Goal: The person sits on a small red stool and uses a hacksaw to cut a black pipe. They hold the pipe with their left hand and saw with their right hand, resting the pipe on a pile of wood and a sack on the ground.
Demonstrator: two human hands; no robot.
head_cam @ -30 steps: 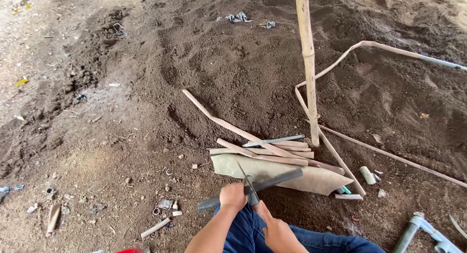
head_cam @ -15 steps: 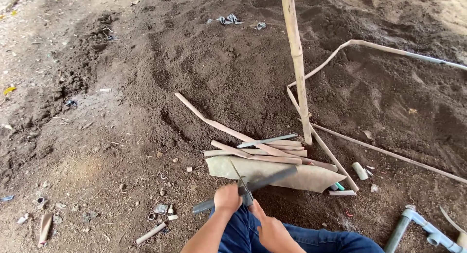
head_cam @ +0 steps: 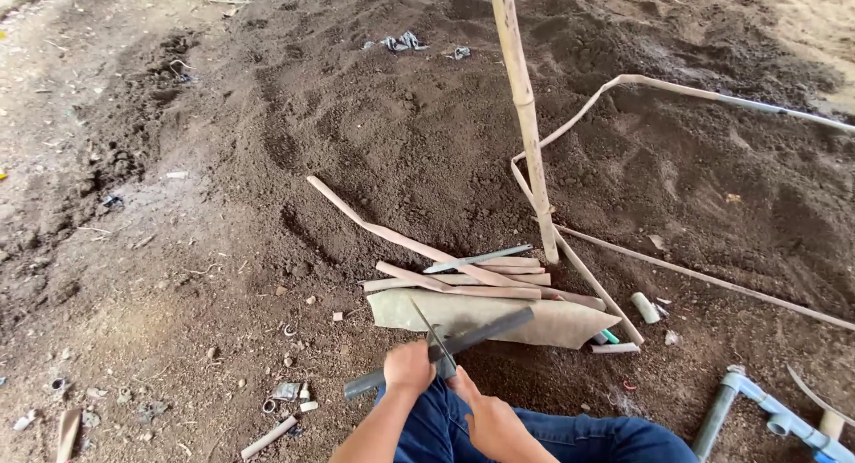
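While the left hand (head_cam: 408, 367) grips one dark pipe (head_cam: 445, 347) over the knee, the right hand (head_cam: 485, 414) closes on one thin saw blade (head_cam: 434, 325) across it. Beyond both hands lie several bamboo strips (head_cam: 463, 276), one upright bamboo pole (head_cam: 525, 125), and bare dirt floor (head_cam: 178, 249).

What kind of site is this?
Likely an outdoor dirt work area or building plot: loose dark soil, an upright bamboo pole, blue pipe fittings and cut pipe scraps on the ground.

left hand (head_cam: 408, 367) on grey pipe (head_cam: 445, 349) — right hand (head_cam: 485, 418), saw (head_cam: 435, 331)
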